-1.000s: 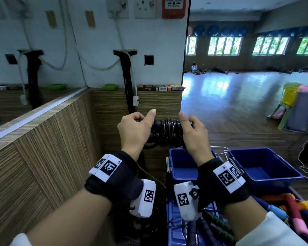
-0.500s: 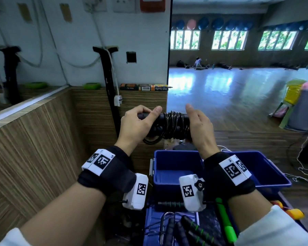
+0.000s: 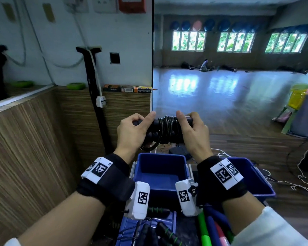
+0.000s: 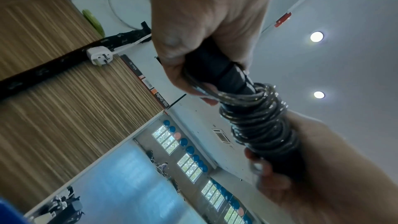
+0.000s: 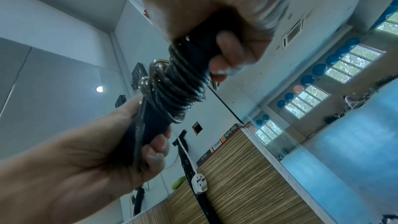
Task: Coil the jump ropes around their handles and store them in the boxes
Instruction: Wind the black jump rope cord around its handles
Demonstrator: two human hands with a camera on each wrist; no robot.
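A black jump rope [image 3: 165, 129] is coiled tightly round its paired black handles and held level in the air above a blue box [image 3: 160, 172]. My left hand [image 3: 132, 132] grips the left end of the handles [image 4: 215, 67], thumb on top. My right hand [image 3: 194, 132] grips the right end [image 5: 200, 45]. A loose loop of cord [image 3: 148, 147] hangs under the left side. A second blue box [image 3: 252, 181] stands to the right, partly hidden by my right wrist.
More jump ropes with black, green, blue and pink handles [image 3: 204, 231] lie in a heap below my wrists. A wood-panelled wall [image 3: 34, 148] closes the left side, with a black stand [image 3: 94, 96] and a hanging plug [image 3: 101, 101]. White cords [image 3: 306, 185] trail on the floor at right.
Both hands have come down and toward me with the coiled rope, now just above the left blue box. The grip on both ends is unchanged.
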